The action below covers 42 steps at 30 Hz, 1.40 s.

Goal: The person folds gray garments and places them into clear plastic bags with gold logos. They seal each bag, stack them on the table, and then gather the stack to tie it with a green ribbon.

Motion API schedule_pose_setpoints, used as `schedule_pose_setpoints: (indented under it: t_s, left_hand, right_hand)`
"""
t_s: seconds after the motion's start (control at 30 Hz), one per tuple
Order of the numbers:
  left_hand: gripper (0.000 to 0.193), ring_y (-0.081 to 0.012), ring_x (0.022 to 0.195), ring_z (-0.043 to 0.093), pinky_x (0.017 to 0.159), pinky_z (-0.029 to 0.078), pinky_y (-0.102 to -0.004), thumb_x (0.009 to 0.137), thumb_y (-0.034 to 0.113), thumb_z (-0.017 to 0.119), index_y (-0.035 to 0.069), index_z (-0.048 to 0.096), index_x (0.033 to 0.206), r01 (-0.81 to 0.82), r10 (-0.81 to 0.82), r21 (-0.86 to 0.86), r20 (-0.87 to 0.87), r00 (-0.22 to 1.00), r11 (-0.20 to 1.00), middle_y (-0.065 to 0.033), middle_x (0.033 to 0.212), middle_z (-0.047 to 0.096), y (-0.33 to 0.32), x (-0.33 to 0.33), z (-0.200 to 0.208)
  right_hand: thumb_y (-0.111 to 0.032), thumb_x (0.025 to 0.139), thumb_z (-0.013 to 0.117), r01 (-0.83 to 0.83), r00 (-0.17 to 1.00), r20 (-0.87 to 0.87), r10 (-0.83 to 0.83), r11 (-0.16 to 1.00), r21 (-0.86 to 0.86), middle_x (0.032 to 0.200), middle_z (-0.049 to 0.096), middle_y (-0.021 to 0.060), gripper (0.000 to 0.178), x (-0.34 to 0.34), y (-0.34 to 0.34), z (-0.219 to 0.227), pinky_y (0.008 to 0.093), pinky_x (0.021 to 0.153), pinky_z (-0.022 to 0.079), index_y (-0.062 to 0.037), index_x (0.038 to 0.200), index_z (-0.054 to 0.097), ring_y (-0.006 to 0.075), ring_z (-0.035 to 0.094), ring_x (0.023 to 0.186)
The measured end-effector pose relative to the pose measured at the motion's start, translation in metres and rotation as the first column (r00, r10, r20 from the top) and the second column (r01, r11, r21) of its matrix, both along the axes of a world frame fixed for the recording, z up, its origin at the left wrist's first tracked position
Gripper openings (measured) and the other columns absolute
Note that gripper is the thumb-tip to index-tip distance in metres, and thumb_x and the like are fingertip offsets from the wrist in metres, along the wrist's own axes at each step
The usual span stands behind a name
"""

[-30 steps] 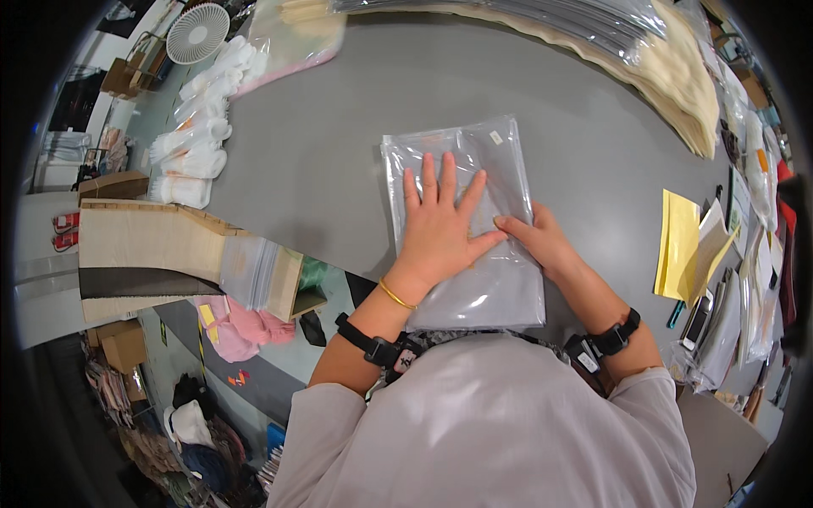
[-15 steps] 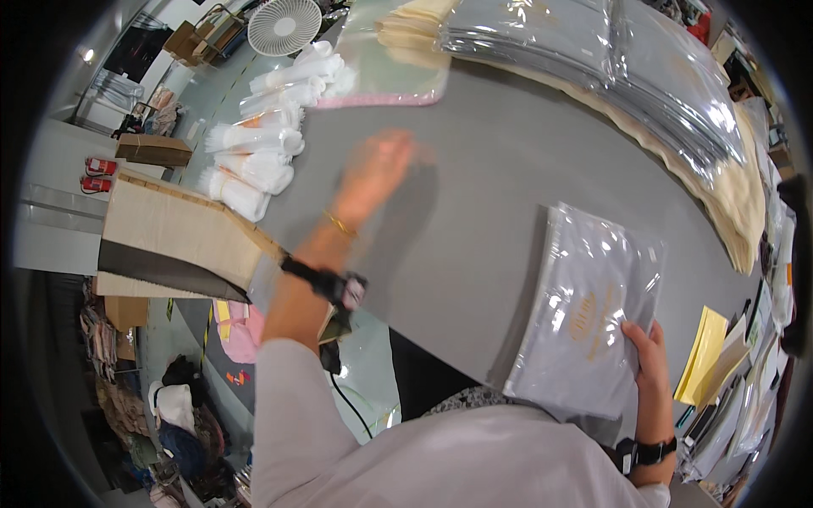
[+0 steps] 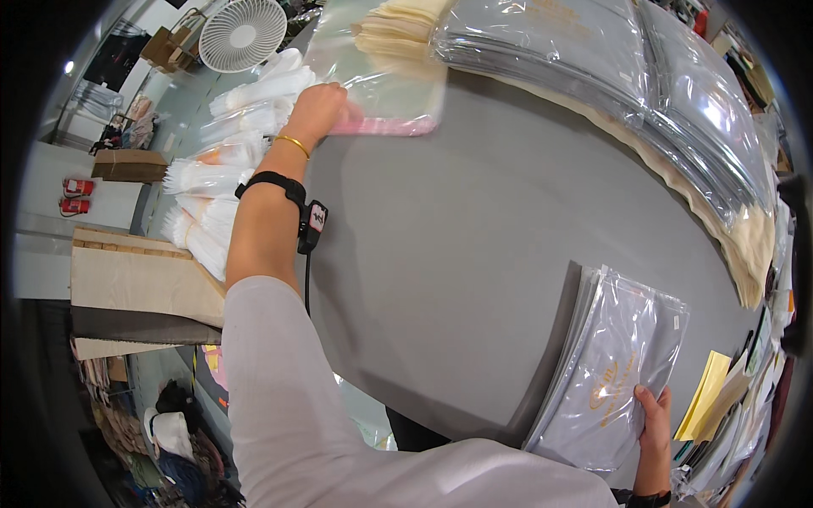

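Observation:
At the far left of the table, my left hand [image 3: 320, 110] reaches to the lower left corner of a stack of clear plastic bags [image 3: 398, 97] with a pink edge. Its fingers are curled closed at the top sheet; the fingertips are partly hidden. Near the table's right front, my right hand [image 3: 654, 415] grips a bundle of flat grey pouches [image 3: 584, 381] in clear wrap with gold print. The thumb lies on top, while the other fingers go underneath. The bundle leans upward at a tilt, its layers showing along the left edge.
Rolled white plastic bags [image 3: 207, 178] line the left edge. Piles of wrapped grey pouches [image 3: 542, 51] lie at the back right on cream cloth [image 3: 745, 271]. Yellow paper [image 3: 707, 389] sits at the right. A fan [image 3: 243, 34] and a wooden board structure [image 3: 140, 279] stand left.
My left hand has moved away from me and left, reaching the clear bag stack. My right hand keeps its hold on the grey bundle, now lower in view as the view shifts.

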<state>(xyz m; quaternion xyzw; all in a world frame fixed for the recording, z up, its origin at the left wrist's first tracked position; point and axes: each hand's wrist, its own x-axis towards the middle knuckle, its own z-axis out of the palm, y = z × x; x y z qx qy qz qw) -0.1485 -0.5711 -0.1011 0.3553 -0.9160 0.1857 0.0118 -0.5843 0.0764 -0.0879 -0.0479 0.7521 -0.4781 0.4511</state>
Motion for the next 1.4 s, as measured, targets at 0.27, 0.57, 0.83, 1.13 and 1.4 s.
schedule_pose_setpoints:
  t_s: [0.27, 0.57, 0.83, 1.13, 1.4]
  left_hand:
    - [0.015, -0.0385, 0.089, 0.069, 0.080, 0.055, -0.0487, 0.084, 0.018, 0.067, 0.004, 0.073, 0.087, 0.108, -0.127, 0.183, 0.096, 0.987, 0.977, -0.0190, 0.088, 0.072, 0.012, 0.007, 0.009]
    - [0.019, -0.0341, 0.073, 0.067, 0.072, 0.055, -0.0410, 0.092, 0.017, 0.065, -0.001, 0.072, 0.091, 0.071, 0.018, 0.424, -0.204, 0.979, 0.903, -0.0172, 0.077, 0.069, 0.028, -0.016, 0.069]
    - [0.020, -0.0361, 0.073, 0.064, 0.070, 0.052, -0.0471, 0.095, 0.016, 0.062, -0.001, 0.063, 0.084, 0.323, -0.288, 0.419, -0.146, 0.946, 0.849, -0.0136, 0.072, 0.063, 0.251, -0.081, 0.090]
    - [0.012, -0.0322, 0.098, 0.062, 0.081, 0.052, -0.0444, 0.095, 0.017, 0.059, 0.008, 0.067, 0.099, 0.333, -0.152, 0.511, -0.364, 0.919, 0.792, -0.0110, 0.103, 0.060, 0.441, -0.107, 0.018]
    - [0.014, -0.0360, 0.093, 0.065, 0.074, 0.055, -0.0480, 0.094, 0.018, 0.059, 0.005, 0.065, 0.096, 0.179, -0.005, 0.346, -0.449, 0.894, 0.921, -0.0128, 0.097, 0.064, 0.435, -0.114, 0.013]
  right_hand:
    - [-0.011, 0.088, 0.074, -0.027, 1.000, 0.002, 0.027, 0.999, -0.034, 0.110, 0.070, 0.0132, 0.044, 0.005, -0.004, 0.003, 0.0339, 0.085, 0.055, 0.0034, 0.125, 0.057, 0.0195, 0.068, 0.094]
    - [-0.008, 0.089, 0.071, -0.086, 0.996, 0.016, 0.088, 0.993, -0.082, 0.109, 0.072, 0.0116, 0.038, 0.005, -0.011, 0.004, 0.0328, 0.083, 0.055, 0.0046, 0.123, 0.061, 0.0182, 0.069, 0.092]
    - [-0.010, 0.091, 0.070, -0.145, 0.989, 0.001, 0.150, 0.959, -0.244, 0.108, 0.071, 0.0063, 0.033, 0.001, -0.004, -0.005, 0.0301, 0.080, 0.055, 0.0007, 0.121, 0.063, 0.0145, 0.068, 0.093]
    - [-0.018, 0.092, 0.070, -0.008, 0.995, 0.077, 0.070, 0.792, -0.610, 0.102, 0.074, 0.0091, 0.028, -0.003, 0.048, 0.083, 0.0344, 0.081, 0.060, -0.0008, 0.114, 0.069, 0.0187, 0.073, 0.089]
    - [-0.011, 0.090, 0.073, -0.316, 0.862, 0.261, 0.434, 0.864, -0.393, 0.106, 0.073, 0.0100, 0.032, 0.064, 0.018, 0.010, 0.0313, 0.079, 0.059, 0.0019, 0.118, 0.065, 0.0152, 0.071, 0.089]
